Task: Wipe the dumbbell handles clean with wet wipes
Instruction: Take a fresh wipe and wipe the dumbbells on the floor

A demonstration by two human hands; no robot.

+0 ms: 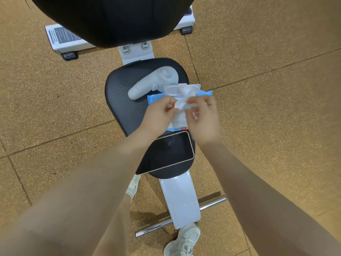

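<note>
Looking down, we see both hands meeting over the black padded seat (121, 108) of a white-framed workout bench. The left hand (158, 115) has its fingers curled and its thumb and forefinger pinching one edge of a white wet wipe (180, 105); the right hand (203, 119), which wears a thin gold ring, pinches the opposite edge with its fingertips. The wipe is bunched between the two pinches and runs up into the opening of a blue-and-white soft pack of wet wipes (204, 93) whose white plastic flip lid (181, 89) stands open just beyond the fingers.

The pack lies directly under the hands, touching the seat. Just beyond the grip and to its left rests a white plastic handheld controller (147, 84) with a round head, its handle angled toward the left hand. On the near side of the grip, below the wrists, a dark-screened smartphone with a pale rim (169, 152) lies flat on the near end of the seat, just beside the pack's lower edge.

Farther out from the grip, the black padded backrest (110, 19) fills the top of the view, and a chrome crossbar (212, 202) crosses the white frame below. Two pale sneakers (184, 241) stand on the tan speckled rubber floor (55, 108). We cannot see any dumbbell.
</note>
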